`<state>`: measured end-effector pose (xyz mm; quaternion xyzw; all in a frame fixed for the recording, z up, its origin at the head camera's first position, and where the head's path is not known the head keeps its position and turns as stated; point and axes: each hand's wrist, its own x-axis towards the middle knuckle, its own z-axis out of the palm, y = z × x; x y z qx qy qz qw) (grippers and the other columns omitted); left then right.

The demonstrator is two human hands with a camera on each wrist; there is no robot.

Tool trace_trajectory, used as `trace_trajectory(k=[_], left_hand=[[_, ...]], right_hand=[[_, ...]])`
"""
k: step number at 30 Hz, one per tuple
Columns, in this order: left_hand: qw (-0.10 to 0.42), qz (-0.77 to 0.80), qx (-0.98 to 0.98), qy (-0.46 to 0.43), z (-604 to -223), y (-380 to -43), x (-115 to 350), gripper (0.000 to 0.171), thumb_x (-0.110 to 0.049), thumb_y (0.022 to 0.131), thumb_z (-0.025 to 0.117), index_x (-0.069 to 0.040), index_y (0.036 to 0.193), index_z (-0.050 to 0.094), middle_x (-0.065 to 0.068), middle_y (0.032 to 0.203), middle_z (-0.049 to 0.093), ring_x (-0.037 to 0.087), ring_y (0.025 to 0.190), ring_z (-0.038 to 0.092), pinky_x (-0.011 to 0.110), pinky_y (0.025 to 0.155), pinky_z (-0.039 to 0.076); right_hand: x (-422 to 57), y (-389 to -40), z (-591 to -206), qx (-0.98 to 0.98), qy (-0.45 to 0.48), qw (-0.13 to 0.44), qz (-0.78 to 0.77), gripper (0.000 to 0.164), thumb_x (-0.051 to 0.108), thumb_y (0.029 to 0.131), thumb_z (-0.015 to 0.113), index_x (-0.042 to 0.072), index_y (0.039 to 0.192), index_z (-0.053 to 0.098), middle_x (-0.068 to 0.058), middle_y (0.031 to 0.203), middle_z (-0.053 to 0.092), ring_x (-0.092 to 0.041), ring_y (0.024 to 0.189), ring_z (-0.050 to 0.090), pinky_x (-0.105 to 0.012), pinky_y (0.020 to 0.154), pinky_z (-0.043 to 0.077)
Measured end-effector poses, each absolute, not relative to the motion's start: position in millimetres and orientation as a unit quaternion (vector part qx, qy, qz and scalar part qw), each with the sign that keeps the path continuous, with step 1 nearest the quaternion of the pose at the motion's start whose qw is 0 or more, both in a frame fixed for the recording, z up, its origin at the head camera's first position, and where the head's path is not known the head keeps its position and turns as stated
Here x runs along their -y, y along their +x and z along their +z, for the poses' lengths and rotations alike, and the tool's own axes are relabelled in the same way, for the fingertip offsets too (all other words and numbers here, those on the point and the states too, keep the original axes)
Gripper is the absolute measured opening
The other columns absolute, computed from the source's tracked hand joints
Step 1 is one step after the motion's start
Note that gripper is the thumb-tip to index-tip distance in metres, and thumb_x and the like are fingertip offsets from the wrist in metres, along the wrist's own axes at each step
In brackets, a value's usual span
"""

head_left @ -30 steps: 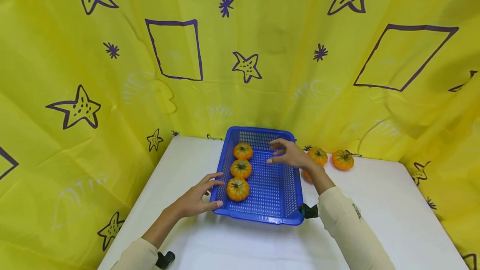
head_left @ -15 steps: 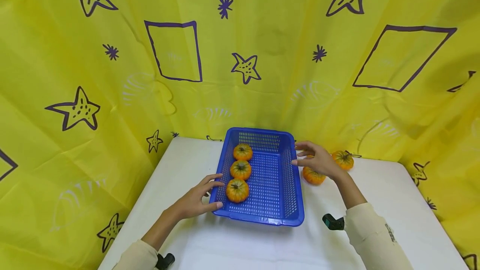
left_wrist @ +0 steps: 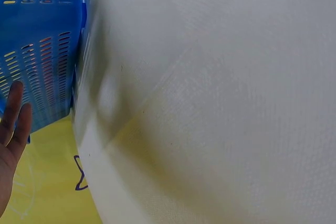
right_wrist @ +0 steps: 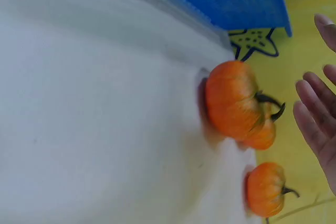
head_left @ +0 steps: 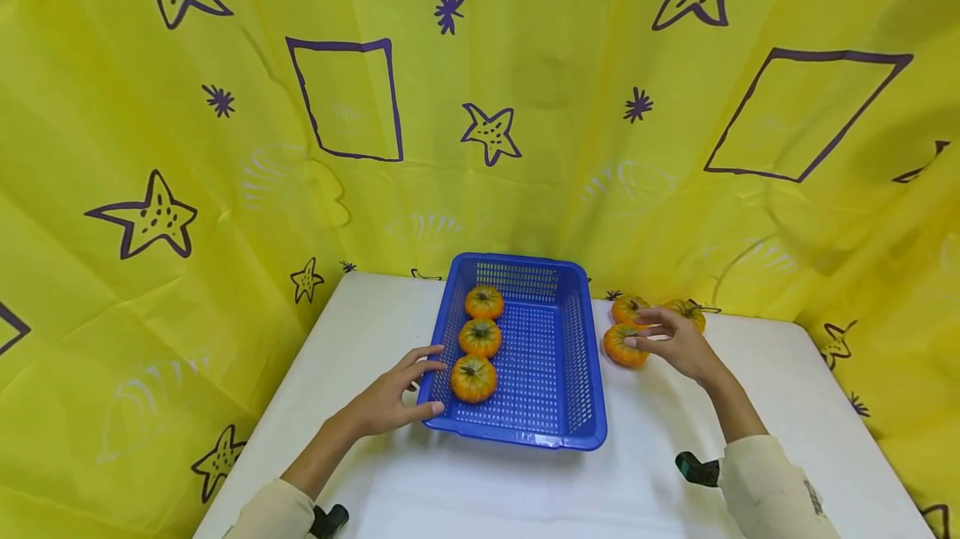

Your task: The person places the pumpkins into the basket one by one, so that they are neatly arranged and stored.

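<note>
A blue plastic basket (head_left: 517,437) holds three small orange pumpkins in a row along its left side: a far one (head_left: 483,302), a middle one (head_left: 480,338) and a near one (head_left: 473,379). My left hand (head_left: 386,400) touches the basket's left rim, thumb and fingers spread. Right of the basket, my right hand (head_left: 681,349) hovers with parted fingers over the nearest loose pumpkin (head_left: 622,349), gripping nothing. Behind that pumpkin sits another (head_left: 627,308); a third (head_left: 692,316), partly hidden by the hand, lies farther right. Dark curved stems show in the right wrist view.
Everything stands on a white-covered table (head_left: 765,389). A yellow curtain (head_left: 525,206) with drawn stars rises behind the table's back edge and along both sides. A dark wrist camera (head_left: 697,469) sits by the right sleeve, and another (head_left: 330,521) by the left.
My right hand has moved out of the basket, over its right rim, to the loose pumpkins on the right. My left hand and the basket have stayed put.
</note>
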<state>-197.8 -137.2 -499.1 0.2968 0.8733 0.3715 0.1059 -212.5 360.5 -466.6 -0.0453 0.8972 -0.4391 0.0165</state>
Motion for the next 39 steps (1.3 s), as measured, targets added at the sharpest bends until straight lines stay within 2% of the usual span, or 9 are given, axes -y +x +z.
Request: trace_trajectory(k=[3, 7, 14, 21, 27, 39], left_hand=[[0.105, 0.370, -0.874, 0.297, -500, -198, 137, 0.057, -0.041, 0.092, 0.070, -0.018, 0.142, 0.054, 0.000, 0.163, 0.030, 0.032, 0.138, 0.046, 0.045, 0.096, 0.056], [0.104, 0.371, -0.874, 0.296, -501, -199, 137, 0.058, -0.043, 0.091, 0.070, -0.019, 0.141, 0.054, 0.000, 0.163, 0.030, 0.032, 0.139, 0.046, 0.045, 0.096, 0.056], [0.102, 0.372, -0.873, 0.300, -501, -198, 138, 0.059, -0.046, 0.091, 0.069, -0.018, 0.142, 0.054, 0.000, 0.163, 0.030, 0.032, 0.138, 0.046, 0.045, 0.096, 0.055], [0.104, 0.372, -0.871, 0.305, -501, -198, 138, 0.060, -0.048, 0.092, 0.068, -0.018, 0.142, 0.054, 0.000, 0.163, 0.029, 0.031, 0.139, 0.046, 0.046, 0.097, 0.055], [0.103, 0.369, -0.872, 0.306, -501, -199, 138, 0.060, -0.048, 0.092, 0.068, -0.018, 0.143, 0.053, 0.000, 0.163, 0.029, 0.031, 0.140, 0.045, 0.045, 0.096, 0.056], [0.103, 0.367, -0.874, 0.302, -499, -197, 137, 0.060, -0.048, 0.092, 0.068, -0.020, 0.142, 0.054, -0.001, 0.163, 0.029, 0.031, 0.140, 0.045, 0.044, 0.096, 0.056]], right_hand=[[-367, -212, -480, -0.903, -0.026, 0.003, -0.428, 0.071, 0.035, 0.091, 0.074, -0.007, 0.141, 0.047, -0.029, 0.135, 0.057, -0.044, 0.116, 0.060, -0.047, 0.089, 0.058], [-371, -213, -495, -0.906, -0.005, -0.014, -0.423, 0.073, 0.035, 0.090, 0.076, -0.008, 0.141, 0.046, -0.030, 0.135, 0.056, -0.045, 0.118, 0.059, -0.047, 0.090, 0.058], [-371, -217, -516, -0.903, 0.045, 0.022, -0.426, 0.085, 0.039, 0.089, 0.076, -0.009, 0.147, 0.036, -0.033, 0.147, 0.044, -0.052, 0.132, 0.046, -0.059, 0.103, 0.049], [-367, -220, -525, -0.899, 0.060, 0.053, -0.430, 0.090, 0.037, 0.089, 0.076, -0.015, 0.148, 0.030, -0.036, 0.148, 0.039, -0.052, 0.133, 0.044, -0.058, 0.107, 0.045], [-364, -224, -530, -0.903, 0.059, 0.053, -0.421, 0.088, 0.033, 0.088, 0.077, -0.017, 0.145, 0.033, -0.039, 0.145, 0.041, -0.053, 0.128, 0.047, -0.060, 0.107, 0.044], [-362, -225, -530, -0.911, 0.068, 0.058, -0.402, 0.083, 0.031, 0.089, 0.076, -0.014, 0.145, 0.035, -0.037, 0.141, 0.045, -0.051, 0.122, 0.051, -0.057, 0.103, 0.048]])
